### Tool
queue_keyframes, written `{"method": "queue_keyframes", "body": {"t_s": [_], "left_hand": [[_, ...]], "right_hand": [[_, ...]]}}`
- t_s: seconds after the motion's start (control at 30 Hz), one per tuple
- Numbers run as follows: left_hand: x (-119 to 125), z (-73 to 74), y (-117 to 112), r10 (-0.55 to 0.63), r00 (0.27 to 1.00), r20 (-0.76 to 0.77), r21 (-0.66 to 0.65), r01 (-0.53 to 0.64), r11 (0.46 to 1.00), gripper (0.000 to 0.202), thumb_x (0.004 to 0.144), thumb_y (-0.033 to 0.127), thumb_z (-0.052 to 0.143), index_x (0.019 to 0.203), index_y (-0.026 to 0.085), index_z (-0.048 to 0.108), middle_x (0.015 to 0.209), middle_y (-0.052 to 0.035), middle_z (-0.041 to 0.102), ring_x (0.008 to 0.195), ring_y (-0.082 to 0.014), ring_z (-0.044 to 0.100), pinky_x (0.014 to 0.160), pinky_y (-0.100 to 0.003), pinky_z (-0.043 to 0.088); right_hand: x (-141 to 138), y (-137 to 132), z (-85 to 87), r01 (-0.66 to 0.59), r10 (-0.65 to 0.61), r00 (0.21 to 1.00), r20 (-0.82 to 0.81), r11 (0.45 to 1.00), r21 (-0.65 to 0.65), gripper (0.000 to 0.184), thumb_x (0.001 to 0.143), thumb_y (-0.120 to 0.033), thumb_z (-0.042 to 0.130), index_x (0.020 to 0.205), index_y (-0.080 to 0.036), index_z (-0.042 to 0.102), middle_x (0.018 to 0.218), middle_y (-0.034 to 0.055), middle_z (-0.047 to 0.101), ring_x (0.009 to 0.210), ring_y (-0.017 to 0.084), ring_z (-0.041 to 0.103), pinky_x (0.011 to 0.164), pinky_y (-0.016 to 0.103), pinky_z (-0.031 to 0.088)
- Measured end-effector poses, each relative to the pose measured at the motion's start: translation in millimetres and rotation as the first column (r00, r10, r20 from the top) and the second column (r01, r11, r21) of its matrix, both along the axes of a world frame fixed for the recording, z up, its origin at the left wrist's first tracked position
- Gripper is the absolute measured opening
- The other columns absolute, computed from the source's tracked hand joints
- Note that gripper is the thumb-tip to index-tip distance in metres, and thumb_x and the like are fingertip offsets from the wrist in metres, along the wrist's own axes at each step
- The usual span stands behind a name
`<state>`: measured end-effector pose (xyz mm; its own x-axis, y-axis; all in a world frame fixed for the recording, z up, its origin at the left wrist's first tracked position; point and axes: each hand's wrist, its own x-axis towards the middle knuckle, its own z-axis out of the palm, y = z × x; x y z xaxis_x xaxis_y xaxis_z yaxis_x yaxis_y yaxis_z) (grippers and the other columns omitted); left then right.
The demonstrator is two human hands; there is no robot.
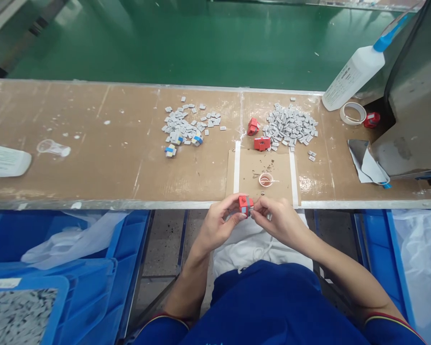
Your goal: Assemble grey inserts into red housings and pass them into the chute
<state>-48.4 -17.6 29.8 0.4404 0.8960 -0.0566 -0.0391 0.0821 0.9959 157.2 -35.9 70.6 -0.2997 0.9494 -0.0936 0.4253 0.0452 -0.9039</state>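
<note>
My left hand (219,224) is closed around the side of a small red plastic toy part (244,205), which has a grey band and a pale blue patch. From the other side my right hand (278,218) pinches at its right face; what the fingertips hold, if anything, is too small to make out. Just beyond the hands stands a little cup of reddish-brown liquid (266,180) with a thin white stick across it. Two similar red parts, one upright (253,126) and one lying nearer (262,143), sit beside a pile of small grey pieces (290,125).
Another pile of grey pieces (187,122) lies left, with several yellow-and-blue parts (170,151). A white bottle (355,76), tape roll (352,114) and crumpled pouch (368,163) stand right. Another bottle (7,160) lies far left. Blue crates (89,287) flank my lap below the table edge.
</note>
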Motion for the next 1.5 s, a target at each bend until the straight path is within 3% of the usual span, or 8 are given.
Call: {"method": "queue_keyframes", "body": {"t_s": [0.17,0.33,0.53,0.7,1.07,1.2,1.33,1.5], "left_hand": [[0,6.9,2,0.007,0.996,0.083,-0.143,0.005,0.99,0.052,0.092,0.046,0.077,0.13,0.013,0.066,0.114,-0.0152,0.08,0.101,-0.026,0.078,0.087,-0.034,0.064],[-2,14.8,5,-0.024,0.997,0.079,-0.258,0.044,0.965,0.05,0.09,0.052,0.078,0.118,0.011,0.072,0.103,-0.0133,0.081,0.09,-0.0224,0.077,0.077,-0.029,0.062],[-1,17.6,3,-0.015,0.986,0.163,-0.38,0.077,0.922,0.051,0.086,0.054,0.081,0.112,0.011,0.073,0.095,-0.011,0.081,0.077,-0.0184,0.075,0.069,-0.027,0.061],[0,18.4,4,-0.023,0.992,0.128,-0.327,0.064,0.943,0.048,0.084,0.047,0.086,0.115,0.013,0.072,0.105,-0.0129,0.081,0.089,-0.021,0.077,0.079,-0.028,0.062],[-2,17.2,0,-0.017,0.994,0.106,-0.201,0.038,0.979,0.037,0.09,0.039,0.08,0.117,0.015,0.071,0.106,-0.0104,0.08,0.096,-0.0201,0.075,0.085,-0.026,0.059],[-4,16.3,-2,-0.048,0.977,0.207,-0.108,0.072,0.992,0.039,0.093,0.038,0.078,0.124,0.018,0.067,0.118,-0.0125,0.077,0.103,-0.022,0.074,0.091,-0.03,0.058],[-2,4.9,-6,-0.084,0.914,0.396,-0.062,0.119,0.991,0.034,0.096,0.035,0.074,0.125,0.022,0.063,0.135,-0.0155,0.071,0.119,-0.0263,0.071,0.102,-0.039,0.055],[2,-8.6,-11,-0.101,0.858,0.505,-0.097,0.172,0.98,0.031,0.095,0.032,0.074,0.121,0.025,0.059,0.142,-0.0149,0.068,0.12,-0.0244,0.072,0.102,-0.039,0.054]], "right_hand": [[7,7,10.9,-0.058,0.008,0.978,-0.21,0.971,-0.233,0.019,0.1,-0.031,0.063,0.091,-0.017,0.071,0.085,0.0057,0.078,0.078,0.017,0.074,0.072,0.029,0.058],[8,15,8.8,-0.147,-0.088,0.902,-0.422,0.858,-0.492,0.032,0.088,-0.047,0.079,0.088,-0.015,0.073,0.082,0.0073,0.079,0.074,0.016,0.074,0.071,0.03,0.063],[10,20,8.2,-0.196,-0.15,0.866,-0.476,0.775,-0.601,0.022,0.082,-0.033,0.083,0.083,-0.014,0.073,0.082,0.0067,0.079,0.073,0.013,0.074,0.07,0.026,0.061],[8,17,9.5,-0.149,-0.157,0.891,-0.426,0.785,-0.602,0.014,0.077,-0.021,0.081,0.078,-0.015,0.068,0.075,0.0039,0.076,0.069,0.012,0.069,0.066,0.023,0.056],[-6,5,4.0,-0.01,-0.072,0.973,-0.217,0.935,-0.353,0.014,0.087,-0.02,0.067,0.075,-0.018,0.06,0.067,-0.0008,0.067,0.059,0.011,0.059,0.054,0.022,0.043],[-7,-9,16.2,0.002,0.0,0.986,-0.165,1.0,0.012,0.006,0.094,-0.019,0.063,0.089,-0.018,0.066,0.079,0.0018,0.071,0.067,0.013,0.063,0.064,0.025,0.051],[-15,-25,18.4,0.05,-0.032,0.998,-0.05,0.901,0.431,0.013,0.099,-0.015,0.06,0.11,-0.02,0.064,0.09,0.0041,0.07,0.08,0.015,0.066,0.072,0.027,0.054],[-22,-30,18.9,0.073,-0.08,0.997,-0.011,0.838,0.541,0.011,0.101,-0.016,0.062,0.111,-0.021,0.061,0.094,0.0053,0.07,0.083,0.017,0.068,0.071,0.027,0.056]]}}
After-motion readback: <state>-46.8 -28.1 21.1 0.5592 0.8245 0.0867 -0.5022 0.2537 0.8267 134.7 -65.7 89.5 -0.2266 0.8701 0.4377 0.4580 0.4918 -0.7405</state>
